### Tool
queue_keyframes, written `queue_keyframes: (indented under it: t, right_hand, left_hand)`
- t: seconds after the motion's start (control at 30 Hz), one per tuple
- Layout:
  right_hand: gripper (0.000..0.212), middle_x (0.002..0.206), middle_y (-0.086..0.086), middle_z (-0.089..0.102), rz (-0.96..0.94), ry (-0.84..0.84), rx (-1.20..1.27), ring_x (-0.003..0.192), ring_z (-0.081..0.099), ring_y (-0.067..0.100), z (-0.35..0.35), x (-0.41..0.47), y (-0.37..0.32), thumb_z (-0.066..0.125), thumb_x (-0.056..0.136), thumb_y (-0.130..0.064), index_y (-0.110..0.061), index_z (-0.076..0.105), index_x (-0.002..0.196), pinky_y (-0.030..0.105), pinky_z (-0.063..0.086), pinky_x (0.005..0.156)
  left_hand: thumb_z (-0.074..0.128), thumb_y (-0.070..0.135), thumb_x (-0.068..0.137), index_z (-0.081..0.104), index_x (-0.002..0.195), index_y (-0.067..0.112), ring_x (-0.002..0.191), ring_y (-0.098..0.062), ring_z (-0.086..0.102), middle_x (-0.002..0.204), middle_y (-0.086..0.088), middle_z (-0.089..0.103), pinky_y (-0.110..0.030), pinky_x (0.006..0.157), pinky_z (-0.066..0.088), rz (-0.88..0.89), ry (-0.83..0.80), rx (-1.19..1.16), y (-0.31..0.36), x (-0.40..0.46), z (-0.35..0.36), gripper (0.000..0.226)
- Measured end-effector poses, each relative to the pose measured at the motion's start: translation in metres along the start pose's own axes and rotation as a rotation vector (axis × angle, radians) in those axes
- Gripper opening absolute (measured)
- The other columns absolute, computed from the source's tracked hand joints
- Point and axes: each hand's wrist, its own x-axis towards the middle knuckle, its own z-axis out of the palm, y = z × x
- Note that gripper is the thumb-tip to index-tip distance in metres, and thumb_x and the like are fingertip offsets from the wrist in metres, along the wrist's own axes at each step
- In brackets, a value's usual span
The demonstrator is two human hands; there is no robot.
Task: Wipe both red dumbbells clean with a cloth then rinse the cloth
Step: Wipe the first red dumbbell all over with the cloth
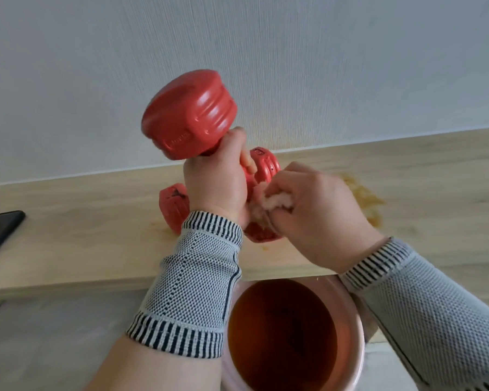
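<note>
A rigid, evidently heavy red dumbbell (191, 114) is gripped by its narrow handle in the left hand (216, 182) above the table (68, 230), while a soft, pliable cloth (271, 201) is clenched in the right hand (314, 210) against its lower head.

Raised marks sit on the lifted dumbbell (188, 114) and on the far dumbbell (261, 162) — too blurred to read.

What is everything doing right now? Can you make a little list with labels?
left hand: grips the handle of the raised dumbbell
right hand: presses the cloth against that dumbbell's lower end
second dumbbell: lies on the wooden shelf, behind the hands
bucket: below the hands, holds brownish water
stain: brownish marks on the shelf, right side
</note>
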Motion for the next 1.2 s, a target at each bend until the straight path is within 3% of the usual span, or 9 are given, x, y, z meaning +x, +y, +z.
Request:
queue_keyframes:
  t: [0.13, 0.27, 0.33, 0.47, 0.67, 0.83, 0.97, 1.07, 1.2]
  right_hand:
    - [0.009, 0.076, -0.001, 0.064, 0.155, -0.056, 0.070, 0.071, 0.059, 0.019, -0.010, 0.011, 0.017, 0.069, 0.080, -0.024, -0.015, 0.071, 0.080, 0.032, 0.043, 0.065]
    - [0.019, 0.057, -0.001, 0.062, 0.253, -0.168, 0.177, 0.056, 0.054, 0.013, -0.011, 0.014, 0.022, 0.067, 0.080, -0.024, -0.023, 0.067, 0.061, 0.023, 0.040, 0.051]
    - [0.023, 0.054, -0.004, 0.057, 0.277, -0.193, 0.158, 0.053, 0.052, 0.012, -0.011, 0.014, 0.020, 0.065, 0.078, -0.020, -0.025, 0.060, 0.055, 0.023, 0.040, 0.051]
    - [0.013, 0.078, 0.003, 0.063, 0.192, -0.161, 0.013, 0.073, 0.059, 0.026, -0.006, 0.010, 0.012, 0.063, 0.081, -0.026, -0.015, 0.069, 0.078, 0.038, 0.047, 0.067]
    - [0.012, 0.091, -0.003, 0.063, 0.080, -0.169, 0.025, 0.077, 0.062, 0.022, -0.005, 0.003, 0.006, 0.067, 0.079, -0.018, -0.018, 0.074, 0.088, 0.036, 0.048, 0.068]
    - [0.030, 0.102, -0.005, 0.060, 0.136, -0.106, -0.030, 0.082, 0.063, 0.021, -0.009, 0.004, 0.006, 0.064, 0.076, -0.040, -0.023, 0.070, 0.100, 0.037, 0.051, 0.074]
    - [0.037, 0.097, -0.005, 0.058, 0.150, -0.100, -0.131, 0.083, 0.059, 0.020, -0.009, 0.005, 0.006, 0.060, 0.070, -0.055, -0.024, 0.064, 0.089, 0.033, 0.046, 0.071]
    - [0.030, 0.090, -0.005, 0.056, 0.142, -0.093, -0.172, 0.080, 0.053, 0.019, -0.013, 0.007, 0.007, 0.066, 0.073, -0.050, -0.026, 0.049, 0.075, 0.028, 0.032, 0.064]
    - [0.030, 0.079, -0.004, 0.053, 0.135, -0.137, -0.095, 0.068, 0.054, 0.017, -0.023, 0.012, 0.008, 0.068, 0.071, -0.046, -0.022, 0.051, 0.068, 0.032, 0.038, 0.058]
  left_hand:
    - [0.058, 0.013, 0.069, 0.045, 0.034, 0.021, 0.042, -0.017, 0.036, 0.039, 0.003, 0.039, -0.029, 0.054, 0.034, -0.032, -0.218, -0.074, -0.001, 0.000, -0.003, 0.038]
    - [0.056, 0.007, 0.073, 0.051, 0.039, 0.022, 0.037, -0.012, 0.038, 0.039, 0.004, 0.040, -0.023, 0.047, 0.033, -0.001, -0.419, -0.048, -0.003, -0.008, -0.001, 0.038]
    - [0.058, 0.007, 0.075, 0.052, 0.041, 0.023, 0.039, -0.014, 0.039, 0.040, 0.002, 0.041, -0.025, 0.049, 0.034, 0.032, -0.406, 0.012, -0.005, -0.009, 0.002, 0.037]
    - [0.059, 0.002, 0.079, 0.048, 0.036, 0.021, 0.040, -0.015, 0.043, 0.039, 0.001, 0.043, -0.030, 0.056, 0.040, 0.050, -0.182, 0.053, -0.008, -0.004, 0.002, 0.048]
    - [0.064, 0.011, 0.085, 0.051, 0.041, 0.021, 0.045, -0.015, 0.044, 0.044, 0.005, 0.048, -0.027, 0.052, 0.038, 0.006, 0.110, 0.039, -0.003, 0.004, -0.004, 0.047]
    - [0.058, 0.007, 0.086, 0.057, 0.067, 0.015, 0.058, -0.015, 0.052, 0.055, 0.003, 0.054, -0.032, 0.064, 0.043, -0.079, -0.007, -0.080, 0.005, 0.002, -0.001, 0.021]
    - [0.056, 0.005, 0.095, 0.057, 0.082, 0.012, 0.057, -0.008, 0.059, 0.061, 0.004, 0.057, -0.028, 0.062, 0.053, -0.078, -0.182, 0.015, 0.004, -0.005, 0.001, 0.015]
    - [0.070, 0.023, 0.084, 0.065, 0.085, 0.018, 0.079, -0.025, 0.069, 0.074, 0.000, 0.068, -0.049, 0.084, 0.057, 0.006, -0.314, 0.156, 0.003, -0.004, -0.002, 0.007]
    - [0.081, 0.037, 0.062, 0.069, 0.073, 0.021, 0.084, -0.045, 0.066, 0.078, -0.009, 0.067, -0.061, 0.082, 0.055, 0.126, -0.351, 0.247, 0.003, 0.001, -0.003, 0.023]
